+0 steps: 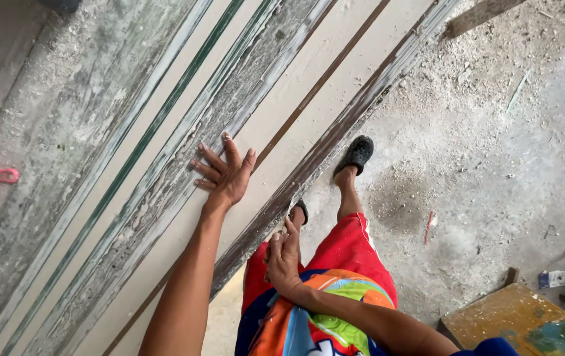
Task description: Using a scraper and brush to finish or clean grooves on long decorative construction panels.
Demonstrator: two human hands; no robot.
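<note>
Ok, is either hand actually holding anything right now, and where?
Nothing is held. The left hand lies flat with fingers spread on the long pale board. The right hand rests at the board's worn edge, not closed around it.

Arms: bare, no sleeves at the wrists
Shorts [345, 254]: red, thin white side stripe
Shirt [315, 323]: bright orange, blue and green print
Footwear [356, 154]: black perforated clogs
Sleeve [486, 347]: dark blue, lower right of frame
</note>
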